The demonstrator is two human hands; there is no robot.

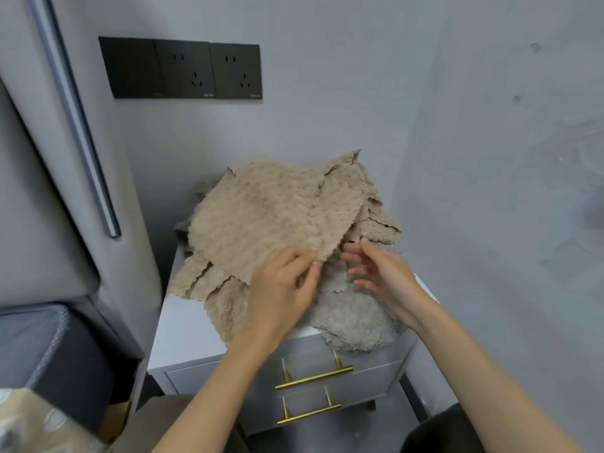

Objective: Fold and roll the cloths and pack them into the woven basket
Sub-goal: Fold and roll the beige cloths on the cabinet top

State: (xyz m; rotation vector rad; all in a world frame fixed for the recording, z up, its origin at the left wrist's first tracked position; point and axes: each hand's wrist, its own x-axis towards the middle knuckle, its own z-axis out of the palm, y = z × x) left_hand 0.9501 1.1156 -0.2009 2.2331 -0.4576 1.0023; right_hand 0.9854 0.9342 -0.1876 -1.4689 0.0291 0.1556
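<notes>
Just then, the top beige scalloped-edge fleece cloth [261, 217] lay on the pile on the white bench [183, 336], its near corner pinched by the left hand [281, 289], with the right hand [380, 276] just beside that corner, fingers [352, 257] spread, holding nothing.

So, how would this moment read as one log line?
left hand: pinches edge of top cloth | right hand: open beside it | cloths: heaped unfolded on white cabinet | basket: not in view
</notes>
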